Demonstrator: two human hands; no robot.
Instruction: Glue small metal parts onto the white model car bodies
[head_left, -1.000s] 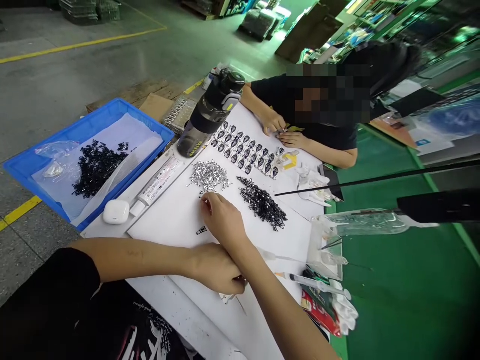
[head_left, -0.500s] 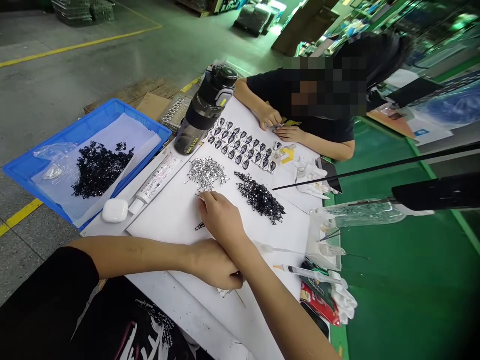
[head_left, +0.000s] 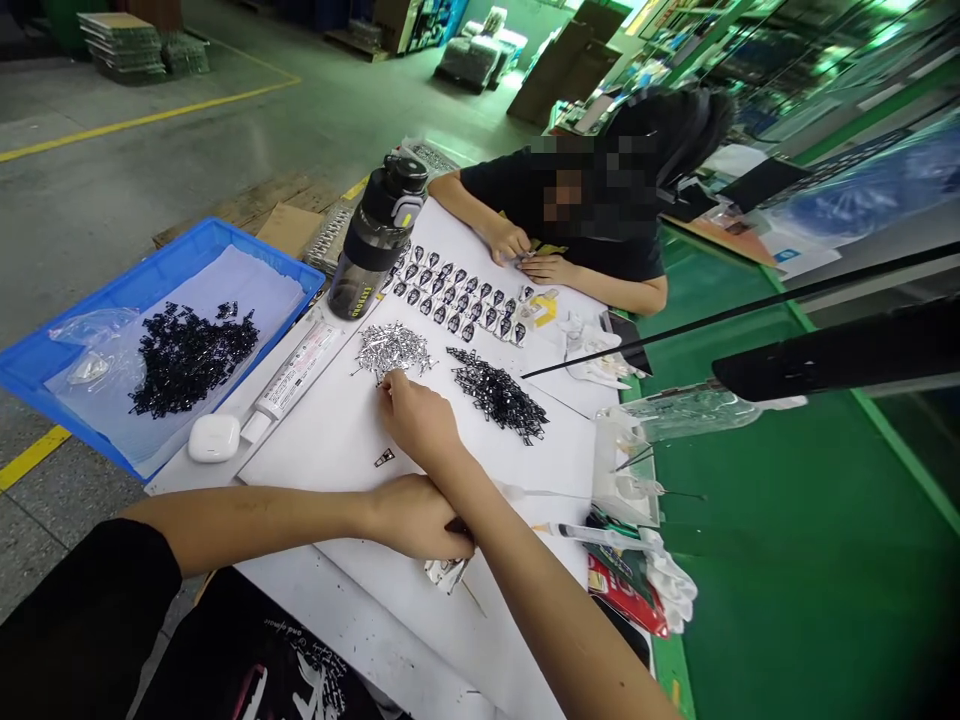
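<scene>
My right hand (head_left: 421,418) reaches over the white board with its fingers pinched at the near edge of a pile of small silver metal pieces (head_left: 394,348). What lies between its fingertips is too small to make out. My left hand (head_left: 420,515) rests closed on the board, under my right forearm, and its grip is hidden. A shiny patterned packet (head_left: 446,574) and a thin stick (head_left: 474,598) lie just below it. One small black-framed piece (head_left: 384,458) lies between the two hands. To the right is a heap of similar black pieces (head_left: 499,395).
Rows of dark teardrop-shaped pieces (head_left: 457,295) lie beyond, near a co-worker's hands (head_left: 525,258). A bottle (head_left: 375,240), a white tube (head_left: 296,372) and a white case (head_left: 214,438) stand left, beside a blue tray (head_left: 45,370). A syringe (head_left: 592,535) is at right; a black rod (head_left: 675,330) juts in.
The view has shifted slightly. My right fingertips are a little nearer the silver pile, and the lone black piece shows more fully. More of the packet below my left hand is visible.
</scene>
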